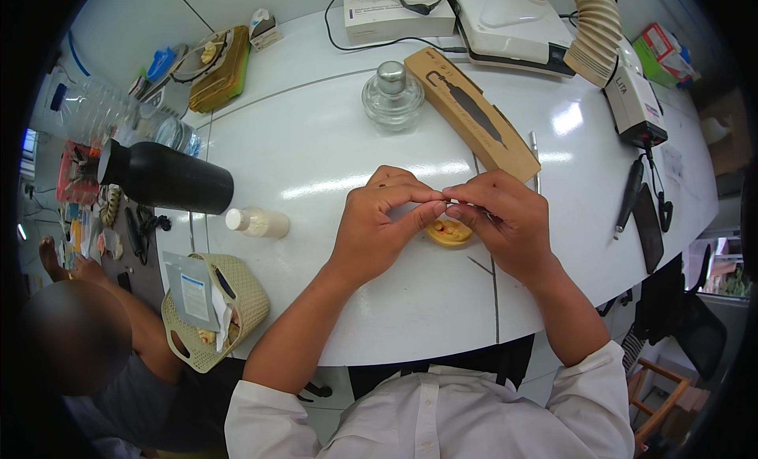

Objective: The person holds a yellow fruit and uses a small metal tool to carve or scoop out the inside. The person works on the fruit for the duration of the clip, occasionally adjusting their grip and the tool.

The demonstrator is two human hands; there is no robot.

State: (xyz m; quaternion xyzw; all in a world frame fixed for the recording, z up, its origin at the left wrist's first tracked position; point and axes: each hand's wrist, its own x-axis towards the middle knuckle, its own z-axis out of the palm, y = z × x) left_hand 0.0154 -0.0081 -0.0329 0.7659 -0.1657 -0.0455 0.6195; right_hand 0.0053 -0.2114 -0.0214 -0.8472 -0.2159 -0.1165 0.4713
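Observation:
Fingertips of my left hand [385,228] and my right hand [506,222] meet above the white table, pinching a small, thin, dark item between them; it is too small to name. Just below the fingertips lies a yellow dental cast [450,232], partly covered by my right hand. A short thin rod [480,265] rests on the table nearer to me. Beyond my hands stands a glass spirit burner with a metal cap [394,97], beside a long brown cardboard box [471,112] printed with a handpiece picture. A silvery rod [535,163] lies along the box's right side.
At left are a black bottle [172,176], a small white-capped bottle [257,222] and a woven plastic basket [254,281]. A co-worker [142,364] sits at the lower left. A black handpiece [630,192] lies at right, below a white machine with a ribbed hose [595,32].

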